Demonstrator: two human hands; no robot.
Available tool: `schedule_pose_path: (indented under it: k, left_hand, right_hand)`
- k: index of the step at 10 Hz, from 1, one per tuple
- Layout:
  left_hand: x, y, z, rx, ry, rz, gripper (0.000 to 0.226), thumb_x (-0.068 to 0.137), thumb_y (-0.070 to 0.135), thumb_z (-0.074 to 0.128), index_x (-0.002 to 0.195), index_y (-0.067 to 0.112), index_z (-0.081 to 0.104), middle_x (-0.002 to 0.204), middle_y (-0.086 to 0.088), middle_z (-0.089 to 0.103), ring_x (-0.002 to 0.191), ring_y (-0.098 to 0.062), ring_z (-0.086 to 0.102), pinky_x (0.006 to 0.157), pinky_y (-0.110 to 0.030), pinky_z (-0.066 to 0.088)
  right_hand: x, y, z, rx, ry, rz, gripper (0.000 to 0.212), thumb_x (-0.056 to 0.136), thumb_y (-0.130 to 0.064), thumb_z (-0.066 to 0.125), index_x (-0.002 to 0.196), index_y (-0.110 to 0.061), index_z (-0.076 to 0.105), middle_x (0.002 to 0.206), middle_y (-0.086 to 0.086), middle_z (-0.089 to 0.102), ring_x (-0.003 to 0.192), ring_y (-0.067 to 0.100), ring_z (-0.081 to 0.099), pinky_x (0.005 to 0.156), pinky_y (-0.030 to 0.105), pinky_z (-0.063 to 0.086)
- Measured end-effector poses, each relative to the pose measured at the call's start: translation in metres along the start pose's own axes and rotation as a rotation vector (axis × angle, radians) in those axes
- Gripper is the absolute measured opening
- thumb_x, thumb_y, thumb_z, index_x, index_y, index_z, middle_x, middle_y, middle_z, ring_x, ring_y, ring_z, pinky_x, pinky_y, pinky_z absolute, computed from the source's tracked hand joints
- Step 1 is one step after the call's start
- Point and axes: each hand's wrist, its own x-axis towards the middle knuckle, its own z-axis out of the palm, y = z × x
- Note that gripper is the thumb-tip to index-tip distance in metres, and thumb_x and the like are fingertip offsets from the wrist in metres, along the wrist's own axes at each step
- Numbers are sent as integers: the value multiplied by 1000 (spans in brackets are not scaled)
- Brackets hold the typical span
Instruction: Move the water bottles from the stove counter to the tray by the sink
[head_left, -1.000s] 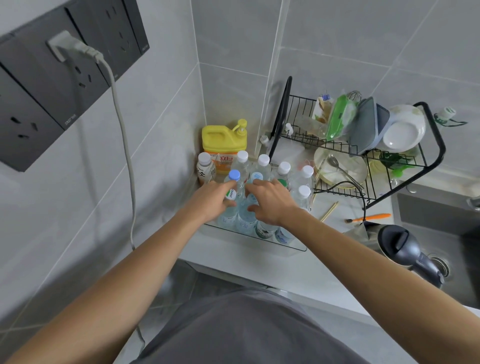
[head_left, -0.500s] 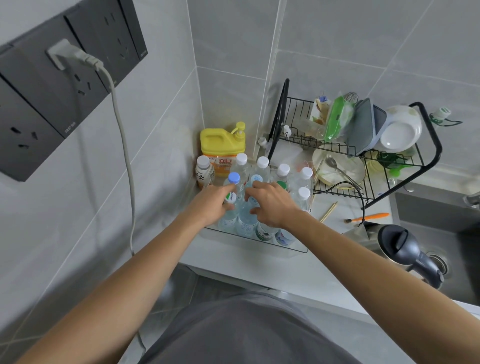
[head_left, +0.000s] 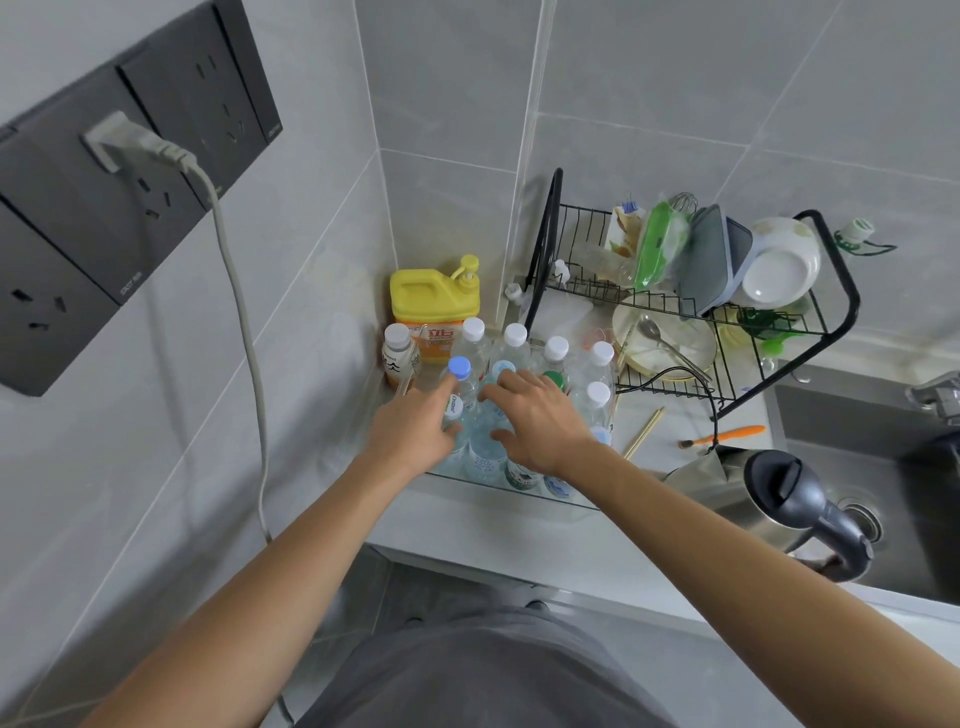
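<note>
Looking down from the head camera, both hands are among the water bottles (head_left: 514, 358) standing packed upright in the clear tray (head_left: 519, 491) in the counter corner, between the yellow detergent jug (head_left: 434, 301) and the black dish rack (head_left: 675, 312), with the sink (head_left: 857, 467) off to the right. The left hand (head_left: 410, 436) curls its fingers round the blue-capped bottle (head_left: 458, 384) at about label height. The right hand (head_left: 535, 421) lies over the neighbouring bottles with fingers spread and bent; whether it grips one I cannot tell. These look like thin clear plastic bottles, apparently full, so probably weighty for their size, smooth and a little yielding if squeezed. Taking each round the body below the shoulder seems safest, since the caps give little purchase and the tight packing could tip neighbours.
</note>
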Motion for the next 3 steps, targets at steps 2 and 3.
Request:
schedule_pose_path:
  k: [2, 3]
  left_hand:
    - [-5, 23, -22, 128, 374, 77, 41, 88, 40, 64, 122, 17, 60, 113, -4, 60, 110, -31, 57, 66, -40, 51]
    - [-8, 32, -29, 127, 393, 139, 56, 90, 46, 58, 140, 23, 54, 126, -3, 57, 117, -30, 54, 81, -44, 53]
  right_hand:
    - [-24, -13, -19, 117, 252, 152, 49, 88, -40, 69, 130, -17, 62, 121, 4, 59, 111, 31, 54, 92, 46, 47]
    - [-41, -19, -33, 104, 321, 235, 57, 88, -50, 61, 136, -19, 57, 131, 3, 55, 119, 28, 51, 94, 42, 45]
